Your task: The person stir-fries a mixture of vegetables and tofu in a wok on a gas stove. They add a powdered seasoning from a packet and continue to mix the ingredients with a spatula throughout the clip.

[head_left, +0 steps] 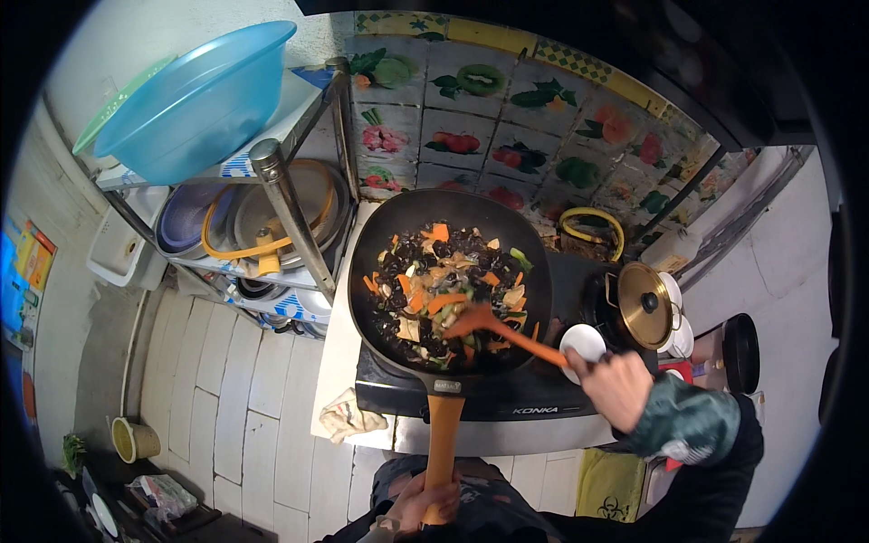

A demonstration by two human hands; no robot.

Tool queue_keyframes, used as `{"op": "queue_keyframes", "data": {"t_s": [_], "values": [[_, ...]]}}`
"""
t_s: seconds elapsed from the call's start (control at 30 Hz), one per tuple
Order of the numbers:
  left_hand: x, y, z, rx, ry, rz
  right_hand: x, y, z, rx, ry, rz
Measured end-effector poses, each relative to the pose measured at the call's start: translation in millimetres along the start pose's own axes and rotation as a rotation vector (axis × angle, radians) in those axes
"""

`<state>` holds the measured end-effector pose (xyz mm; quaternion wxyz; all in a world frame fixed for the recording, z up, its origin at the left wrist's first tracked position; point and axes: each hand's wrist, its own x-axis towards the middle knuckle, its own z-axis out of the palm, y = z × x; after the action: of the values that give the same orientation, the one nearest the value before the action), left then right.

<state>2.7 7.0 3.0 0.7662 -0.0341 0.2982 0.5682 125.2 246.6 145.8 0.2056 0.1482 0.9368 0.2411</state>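
A large dark wok (363, 271) on a KONKA gas stove (400, 390) holds black fungus, orange carrot slices, tan pieces and green vegetable bits (441, 292). My left hand (424, 499) is closed around the lower end of the wok's wooden-coloured handle (443, 434). The right hand (614, 387) grips an orange spatula (523, 339), whose blurred head lies among the food at the near right of the wok. Just beyond that hand is a small white bowl (582, 343), partly covered by my fingers.
A pot with a gold lid (638, 298) stands right of the wok, near stacked white dishes (681, 339). A crumpled cloth (349, 414) lies at the counter's left front corner. Leftward, a metal rack (292, 203) bears a blue basin (204, 102) and pans. A yellow hose (590, 214) lies behind.
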Motion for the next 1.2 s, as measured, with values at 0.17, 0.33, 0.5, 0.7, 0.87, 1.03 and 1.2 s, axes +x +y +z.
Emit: {"op": "queue_keyframes", "data": {"t_s": [0.17, 0.33, 0.5, 0.7, 0.87, 1.03, 1.2], "values": [[-4, 1, 9, -0.053, 0.033, 0.018, 55, -17, 5, 0.057, 0.107, 0.009], [-6, 4, 9, -0.077, -0.003, 0.007, 22, -24, 14, 0.003, 0.106, -0.046], [-5, 0, 9, -0.147, 0.001, 0.009, 66, -18, 14, 0.108, 0.119, 0.086], [-3, 0, 5, -0.106, -0.058, 0.019, 55, -50, 20, 0.069, 0.328, -0.013], [-2, 0, 2, -0.082, -0.09, 0.031, -23, -11, -9, -0.067, 0.064, 0.024], [-5, 0, 6, -0.098, -0.035, 0.039, -35, -23, -33, -0.071, -0.049, 0.094], [-6, -1, 8, -0.092, 0.001, 0.017, 40, -41, -14, 0.018, -0.025, 0.154]]}}
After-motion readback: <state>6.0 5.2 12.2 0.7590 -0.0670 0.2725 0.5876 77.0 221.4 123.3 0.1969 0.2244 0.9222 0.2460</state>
